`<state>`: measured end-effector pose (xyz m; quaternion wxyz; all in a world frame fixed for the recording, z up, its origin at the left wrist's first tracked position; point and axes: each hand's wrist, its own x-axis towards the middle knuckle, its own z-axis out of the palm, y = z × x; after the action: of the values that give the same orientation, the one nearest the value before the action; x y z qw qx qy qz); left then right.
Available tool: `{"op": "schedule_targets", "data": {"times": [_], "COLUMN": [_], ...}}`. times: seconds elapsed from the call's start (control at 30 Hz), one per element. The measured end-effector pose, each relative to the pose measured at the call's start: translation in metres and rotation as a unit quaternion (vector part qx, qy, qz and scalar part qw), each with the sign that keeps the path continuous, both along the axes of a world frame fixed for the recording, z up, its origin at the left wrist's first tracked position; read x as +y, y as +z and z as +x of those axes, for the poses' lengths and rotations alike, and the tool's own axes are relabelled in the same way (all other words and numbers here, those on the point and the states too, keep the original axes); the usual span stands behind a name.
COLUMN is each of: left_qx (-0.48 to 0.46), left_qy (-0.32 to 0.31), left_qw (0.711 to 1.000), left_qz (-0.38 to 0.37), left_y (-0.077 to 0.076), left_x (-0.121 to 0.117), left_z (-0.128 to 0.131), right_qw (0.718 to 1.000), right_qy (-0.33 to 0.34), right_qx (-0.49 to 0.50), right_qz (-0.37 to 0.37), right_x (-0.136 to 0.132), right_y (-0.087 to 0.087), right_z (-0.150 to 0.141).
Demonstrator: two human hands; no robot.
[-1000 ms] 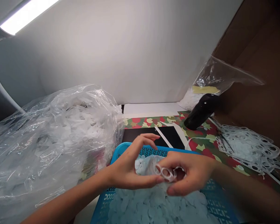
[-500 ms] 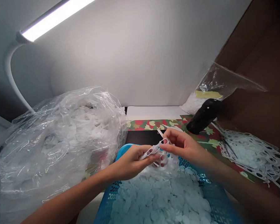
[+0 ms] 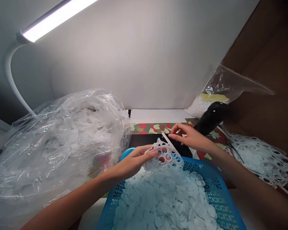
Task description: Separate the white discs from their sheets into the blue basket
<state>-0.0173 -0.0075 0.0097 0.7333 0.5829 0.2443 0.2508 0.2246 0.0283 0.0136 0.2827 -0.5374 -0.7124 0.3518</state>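
My left hand (image 3: pixel 132 161) pinches the edge of a white punched sheet (image 3: pixel 165 155) full of round holes, held flat above the blue basket (image 3: pixel 224 204). The basket is heaped with several pale round discs (image 3: pixel 165 201). My right hand (image 3: pixel 190 138) hovers just right of the sheet's far corner, fingers loosely spread and holding nothing that I can see.
A big clear plastic bag (image 3: pixel 57 140) of white sheets fills the left. A pile of punched white scrap (image 3: pixel 256 155) lies at the right. A black tool (image 3: pixel 211 118) and a smaller clear bag (image 3: pixel 220 92) stand behind. A desk lamp (image 3: pixel 45 22) shines from above.
The folded punched sheet has been spread out flat above the basket. My right hand let go of it and drew away to the right. The view shifted slightly.
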Motion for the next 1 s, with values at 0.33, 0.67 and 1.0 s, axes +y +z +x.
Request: {"op": "schedule_targets", "data": {"times": [0.33, 0.67, 1.0], "left_qx": [-0.046, -0.068, -0.131], "left_qy": [-0.032, 0.038, 0.047], "left_qw": [0.998, 0.993, 0.981], "left_qz": [-0.012, -0.087, -0.138], "left_y": [0.001, -0.006, -0.007], "left_x": [0.003, 0.008, 0.005], "left_z": [0.001, 0.002, 0.002], "right_qw": [0.968, 0.96, 0.939], "right_qy": [0.182, 0.194, 0.277], "right_qx": [0.115, 0.105, 0.049], "right_qz": [-0.128, -0.173, -0.196], "right_x": [-0.038, -0.037, -0.036], "right_y": [0.022, 0.024, 0.027], "right_z": [-0.018, -0.012, -0.008]}}
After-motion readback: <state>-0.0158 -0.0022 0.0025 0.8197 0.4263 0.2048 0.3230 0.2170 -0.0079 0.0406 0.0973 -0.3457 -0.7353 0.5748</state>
